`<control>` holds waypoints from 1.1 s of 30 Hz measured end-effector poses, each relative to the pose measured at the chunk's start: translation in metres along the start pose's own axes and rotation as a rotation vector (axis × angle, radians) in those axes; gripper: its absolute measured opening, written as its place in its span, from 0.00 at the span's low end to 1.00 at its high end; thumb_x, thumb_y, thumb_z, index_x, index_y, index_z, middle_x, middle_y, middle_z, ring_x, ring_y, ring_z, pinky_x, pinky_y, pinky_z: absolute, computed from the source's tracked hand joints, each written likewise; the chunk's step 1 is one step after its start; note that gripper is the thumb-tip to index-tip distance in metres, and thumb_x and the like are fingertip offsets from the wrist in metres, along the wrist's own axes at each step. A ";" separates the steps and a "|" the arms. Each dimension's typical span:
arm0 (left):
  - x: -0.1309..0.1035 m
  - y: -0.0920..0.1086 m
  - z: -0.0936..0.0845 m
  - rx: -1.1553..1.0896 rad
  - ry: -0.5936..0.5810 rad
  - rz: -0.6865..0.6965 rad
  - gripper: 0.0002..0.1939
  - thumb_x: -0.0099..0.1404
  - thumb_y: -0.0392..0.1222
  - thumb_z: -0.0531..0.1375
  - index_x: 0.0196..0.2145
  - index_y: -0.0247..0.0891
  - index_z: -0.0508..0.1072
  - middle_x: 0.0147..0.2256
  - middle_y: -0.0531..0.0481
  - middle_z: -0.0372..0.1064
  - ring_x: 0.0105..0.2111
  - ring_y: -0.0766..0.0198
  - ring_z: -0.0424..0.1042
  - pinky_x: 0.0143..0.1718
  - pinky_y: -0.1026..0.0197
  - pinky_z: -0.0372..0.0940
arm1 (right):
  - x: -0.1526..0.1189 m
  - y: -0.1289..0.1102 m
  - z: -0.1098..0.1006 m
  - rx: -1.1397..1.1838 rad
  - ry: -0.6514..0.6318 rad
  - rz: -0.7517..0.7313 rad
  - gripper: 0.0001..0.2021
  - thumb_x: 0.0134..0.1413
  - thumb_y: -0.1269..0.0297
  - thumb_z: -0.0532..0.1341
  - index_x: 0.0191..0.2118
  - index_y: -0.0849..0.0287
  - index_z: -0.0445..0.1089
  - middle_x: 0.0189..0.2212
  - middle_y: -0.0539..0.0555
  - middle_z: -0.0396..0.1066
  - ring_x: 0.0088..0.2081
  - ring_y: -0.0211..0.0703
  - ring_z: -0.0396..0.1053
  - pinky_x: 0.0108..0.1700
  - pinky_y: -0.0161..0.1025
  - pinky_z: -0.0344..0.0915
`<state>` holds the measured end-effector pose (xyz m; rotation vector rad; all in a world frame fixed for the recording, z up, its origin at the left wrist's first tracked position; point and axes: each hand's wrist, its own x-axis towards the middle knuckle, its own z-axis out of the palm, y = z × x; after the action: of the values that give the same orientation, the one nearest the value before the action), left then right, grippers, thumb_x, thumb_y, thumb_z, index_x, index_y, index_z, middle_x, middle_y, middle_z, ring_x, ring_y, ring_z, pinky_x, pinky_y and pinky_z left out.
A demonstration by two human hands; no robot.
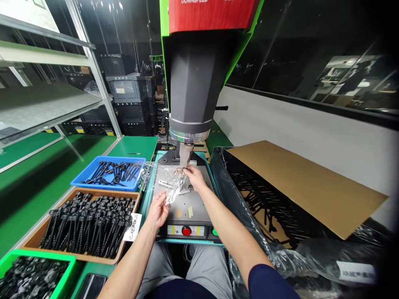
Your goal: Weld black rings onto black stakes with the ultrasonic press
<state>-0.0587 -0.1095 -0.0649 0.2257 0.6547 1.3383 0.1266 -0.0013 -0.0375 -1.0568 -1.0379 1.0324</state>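
A clear plastic bag [174, 187] is stretched between my two hands, over the grey metal plate of the press machine. My left hand [158, 209] pinches its lower left edge. With the fingertips of my right hand [195, 177], I grip its upper right side, close to the machine's metal horn [186, 154]. A small pale piece shows through or beside the bag, but I cannot tell whether it is inside. Under the horn is a metal fixture [188, 185], partly covered by the bag and my right hand. The red button [186, 231] sits on the machine's front.
On the left are a blue tray [76, 182] of black rods, a brown bin [107, 261] of black ribbed parts, and a green bin [72, 265] of small black parts. To the right, cardboard [308, 182] lies over a plastic-lined box of black parts.
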 end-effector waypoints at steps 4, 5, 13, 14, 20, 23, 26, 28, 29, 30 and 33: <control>0.003 -0.001 -0.001 0.023 0.000 0.007 0.14 0.57 0.27 0.65 0.41 0.36 0.71 0.28 0.55 0.67 0.23 0.74 0.70 0.23 0.74 0.67 | -0.006 0.001 -0.008 0.105 -0.005 0.072 0.21 0.36 0.55 0.69 0.40 0.55 0.76 0.43 0.53 0.76 0.44 0.48 0.71 0.46 0.42 0.64; 0.004 -0.001 -0.001 0.027 0.000 0.012 0.16 0.57 0.27 0.65 0.42 0.37 0.71 0.28 0.55 0.67 0.23 0.74 0.70 0.23 0.74 0.67 | -0.008 0.000 -0.012 0.169 0.001 0.122 0.20 0.37 0.55 0.69 0.41 0.54 0.76 0.45 0.54 0.76 0.45 0.48 0.71 0.45 0.42 0.65; 0.016 0.001 0.000 0.065 -0.001 0.055 0.19 0.60 0.28 0.63 0.48 0.41 0.70 0.30 0.55 0.67 0.23 0.76 0.69 0.23 0.75 0.68 | -0.010 -0.002 -0.029 0.321 0.109 0.274 0.19 0.46 0.44 0.64 0.33 0.56 0.76 0.39 0.58 0.77 0.42 0.49 0.73 0.37 0.41 0.68; 0.017 0.001 0.000 0.074 -0.002 0.058 0.20 0.60 0.28 0.63 0.48 0.41 0.70 0.30 0.54 0.67 0.23 0.76 0.69 0.23 0.75 0.68 | -0.009 -0.002 -0.028 0.310 0.134 0.258 0.18 0.43 0.45 0.66 0.32 0.56 0.75 0.37 0.57 0.77 0.39 0.48 0.73 0.36 0.40 0.67; 0.020 0.004 -0.003 0.086 0.013 0.117 0.20 0.59 0.29 0.64 0.49 0.42 0.70 0.30 0.55 0.69 0.22 0.76 0.69 0.22 0.76 0.67 | 0.006 -0.006 -0.013 0.304 0.191 0.210 0.16 0.30 0.56 0.73 0.26 0.58 0.71 0.22 0.49 0.72 0.25 0.39 0.68 0.27 0.35 0.61; 0.020 0.004 -0.007 0.107 0.020 0.131 0.20 0.59 0.29 0.64 0.48 0.42 0.71 0.30 0.55 0.69 0.23 0.75 0.70 0.22 0.76 0.67 | 0.008 -0.006 -0.010 0.305 0.193 0.201 0.17 0.29 0.56 0.74 0.25 0.59 0.70 0.19 0.47 0.69 0.22 0.36 0.65 0.25 0.34 0.59; 0.019 0.001 -0.014 0.146 0.027 0.114 0.20 0.59 0.29 0.64 0.48 0.41 0.71 0.31 0.53 0.71 0.24 0.74 0.71 0.22 0.75 0.67 | 0.004 -0.005 -0.010 0.294 0.193 0.196 0.18 0.27 0.55 0.74 0.24 0.59 0.70 0.18 0.46 0.68 0.21 0.35 0.63 0.23 0.33 0.56; 0.018 -0.003 -0.019 0.154 0.031 0.104 0.20 0.59 0.28 0.63 0.49 0.40 0.71 0.32 0.52 0.71 0.24 0.74 0.71 0.22 0.75 0.68 | 0.001 -0.005 -0.011 0.287 0.188 0.190 0.19 0.26 0.55 0.74 0.24 0.59 0.70 0.18 0.46 0.67 0.21 0.34 0.61 0.22 0.32 0.55; 0.017 -0.004 -0.020 0.154 0.033 0.102 0.20 0.59 0.28 0.63 0.49 0.39 0.71 0.32 0.52 0.71 0.23 0.74 0.71 0.22 0.74 0.68 | 0.000 -0.005 -0.012 0.283 0.184 0.188 0.19 0.26 0.54 0.74 0.24 0.59 0.70 0.18 0.46 0.67 0.21 0.33 0.61 0.22 0.32 0.54; 0.017 -0.005 -0.021 0.154 0.036 0.099 0.20 0.59 0.27 0.63 0.49 0.38 0.70 0.32 0.51 0.71 0.23 0.74 0.71 0.22 0.74 0.68 | -0.001 -0.005 -0.012 0.280 0.180 0.186 0.19 0.26 0.54 0.75 0.24 0.59 0.70 0.18 0.46 0.67 0.21 0.33 0.60 0.22 0.32 0.53; 0.017 -0.007 -0.022 0.154 0.050 0.092 0.20 0.59 0.28 0.64 0.49 0.38 0.70 0.32 0.51 0.71 0.23 0.73 0.72 0.22 0.74 0.69 | -0.002 -0.007 -0.013 0.270 0.166 0.194 0.19 0.26 0.54 0.74 0.24 0.59 0.71 0.18 0.47 0.67 0.21 0.33 0.60 0.21 0.31 0.52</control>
<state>-0.0638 -0.0999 -0.0915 0.3514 0.7990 1.3859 0.1402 -0.0070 -0.0332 -1.0144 -0.6499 1.1825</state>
